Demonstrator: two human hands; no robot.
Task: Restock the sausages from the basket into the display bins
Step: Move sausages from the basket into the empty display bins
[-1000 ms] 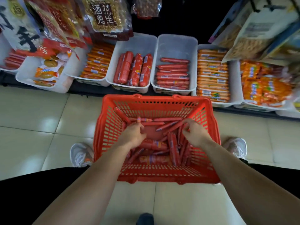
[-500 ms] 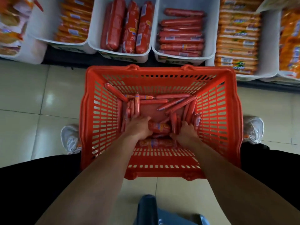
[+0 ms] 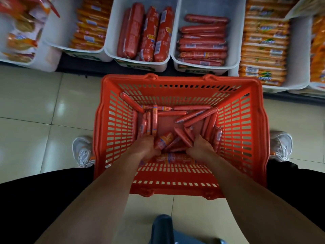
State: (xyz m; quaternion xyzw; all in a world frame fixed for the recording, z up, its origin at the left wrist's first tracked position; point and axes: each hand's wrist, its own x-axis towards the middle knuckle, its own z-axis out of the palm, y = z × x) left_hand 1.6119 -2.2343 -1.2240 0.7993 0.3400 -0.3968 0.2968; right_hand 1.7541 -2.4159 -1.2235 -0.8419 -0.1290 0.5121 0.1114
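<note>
Shop aisle, white display bins [image 3: 202, 67] of packaged sausages, red shopping basket [image 3: 177, 80], tiled floor [image 3: 35, 106]

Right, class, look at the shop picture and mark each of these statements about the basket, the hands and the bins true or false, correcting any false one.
1. Both hands, left hand and right hand, are down inside the red basket. True.
2. The basket stands on a shelf. False: it stands on the tiled floor.
3. The bin of thick sausages is left of the bin of thin sausages. True.
4. The basket is empty. False: loose sausages lie in it.
</note>
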